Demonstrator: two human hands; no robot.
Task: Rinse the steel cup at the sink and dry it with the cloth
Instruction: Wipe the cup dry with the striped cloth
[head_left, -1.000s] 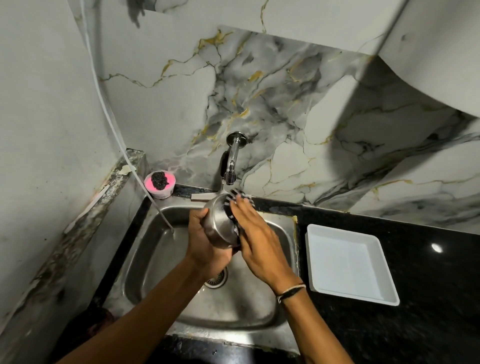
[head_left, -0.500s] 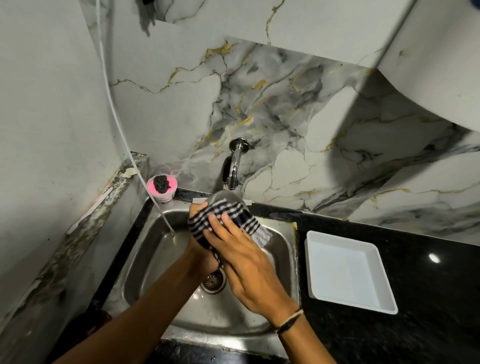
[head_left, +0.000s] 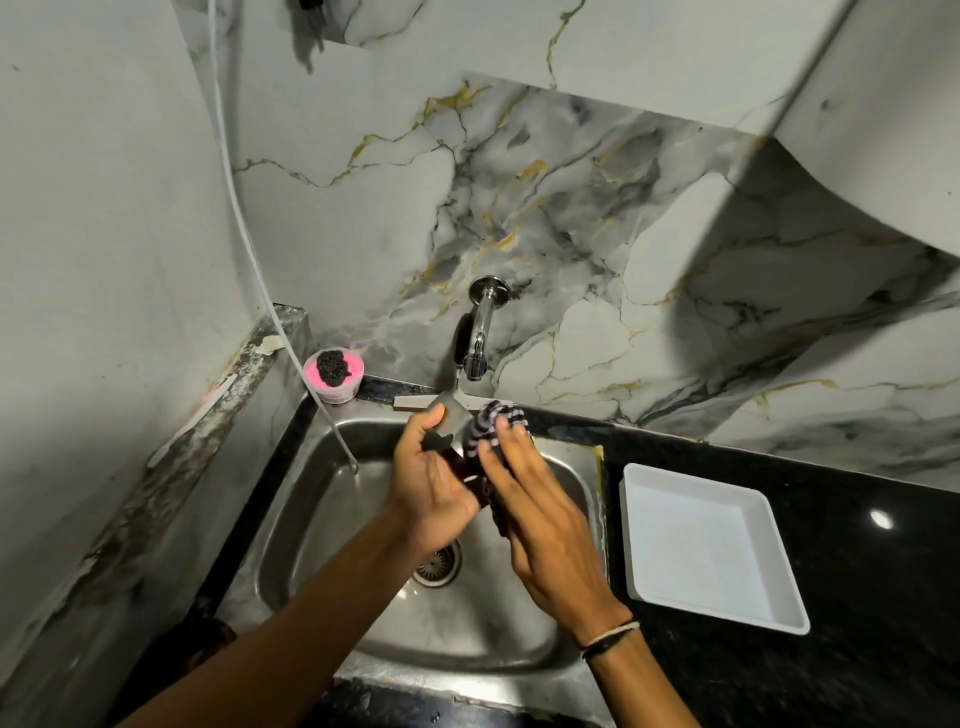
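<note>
At frame centre, above the sink (head_left: 291, 499), the left hand (head_left: 431, 493) grips the steel cup (head_left: 451, 415); the right hand (head_left: 540, 519) presses the striped cloth (head_left: 491, 423) against it. No writing is legible. A pink tub (head_left: 335, 376) holds a dark scrubber (head_left: 333, 365); right, a white tray (head_left: 706, 545).

Free room and obstacles: both hands, left hand (head_left: 431, 483) and right hand (head_left: 540, 514), with the steel cup (head_left: 453, 415) and striped cloth (head_left: 493, 423) between them, fill the space above the back half of the sink (head_left: 291, 519), directly below the tap (head_left: 480, 332). The basin's left side and front lie open, apart from a thin white hose (head_left: 244, 223) hanging into the back-left corner beside the pink tub (head_left: 335, 375). To the right, the black counter (head_left: 883, 597) is bare around a white tray (head_left: 711, 545) standing just beside the basin's edge.
</note>
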